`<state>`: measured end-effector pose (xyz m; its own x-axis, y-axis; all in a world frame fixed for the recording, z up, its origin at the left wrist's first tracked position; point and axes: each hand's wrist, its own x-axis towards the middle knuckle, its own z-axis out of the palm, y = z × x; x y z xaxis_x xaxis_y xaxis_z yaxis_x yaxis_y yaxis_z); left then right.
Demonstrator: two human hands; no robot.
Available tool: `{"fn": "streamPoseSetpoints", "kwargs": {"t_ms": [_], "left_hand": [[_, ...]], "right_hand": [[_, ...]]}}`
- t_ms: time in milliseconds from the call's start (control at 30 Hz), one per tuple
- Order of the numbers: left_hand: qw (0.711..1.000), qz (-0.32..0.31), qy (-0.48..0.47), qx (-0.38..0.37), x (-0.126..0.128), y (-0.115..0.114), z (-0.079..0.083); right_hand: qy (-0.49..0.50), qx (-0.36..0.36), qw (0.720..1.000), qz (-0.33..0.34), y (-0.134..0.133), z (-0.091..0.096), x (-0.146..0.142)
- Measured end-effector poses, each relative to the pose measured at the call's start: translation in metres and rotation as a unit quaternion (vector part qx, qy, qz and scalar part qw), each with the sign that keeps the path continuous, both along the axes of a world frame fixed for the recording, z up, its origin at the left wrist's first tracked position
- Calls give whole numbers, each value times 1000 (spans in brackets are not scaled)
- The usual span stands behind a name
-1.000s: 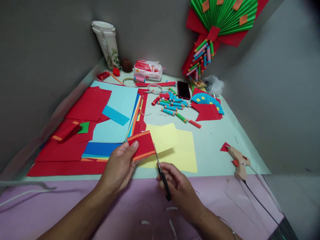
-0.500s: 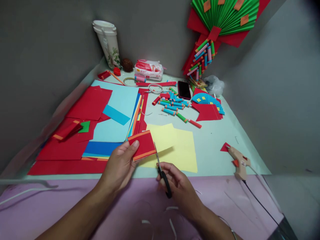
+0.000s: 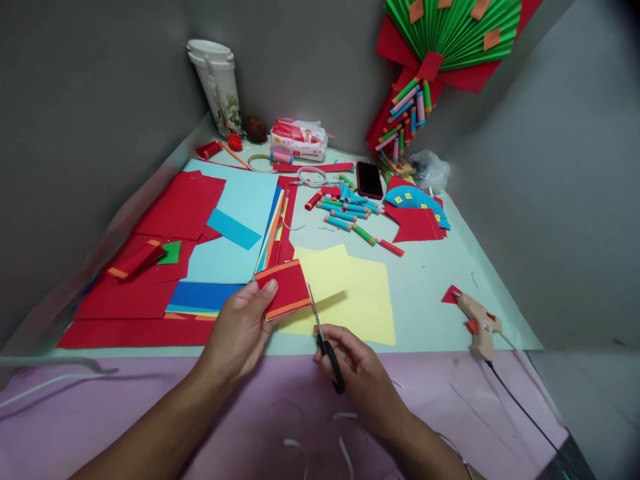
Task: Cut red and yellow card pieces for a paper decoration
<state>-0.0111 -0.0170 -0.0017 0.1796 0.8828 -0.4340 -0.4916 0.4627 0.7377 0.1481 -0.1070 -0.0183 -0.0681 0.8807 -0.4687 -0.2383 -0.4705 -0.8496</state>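
My left hand (image 3: 245, 327) pinches a red paper piece (image 3: 287, 290) with orange strips along two opposite edges, thumb on top. A yellow sheet (image 3: 323, 270) shows just behind it; whether it is held along with the red piece I cannot tell. My right hand (image 3: 357, 367) has its fingers through the black handles of a pair of scissors (image 3: 325, 350). The blades point away from me, at the right edge of the red piece, and look nearly closed. More yellow paper (image 3: 373, 300) lies on the table beneath.
Red sheets (image 3: 120, 293) and a light blue sheet (image 3: 235, 193) lie on the left. Small paper rolls (image 3: 345, 215), a phone (image 3: 369, 180) and a blue paper fan (image 3: 415, 200) sit farther back. A glue gun (image 3: 480, 323) with its cord rests at right; a tall cup (image 3: 215, 87) stands back left.
Almost nothing differs. The whole view has shifted very slightly, while both hands, the red piece and the scissors keep the same pose.
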Motion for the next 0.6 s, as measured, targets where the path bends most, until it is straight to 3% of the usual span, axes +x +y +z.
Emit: {"fn": "streamPoseSetpoints", "kwargs": {"t_ms": [600], "left_hand": [[1000, 11, 1, 4, 0, -1, 0]], "right_hand": [[-3, 7, 1000, -18, -2, -1, -2]]}}
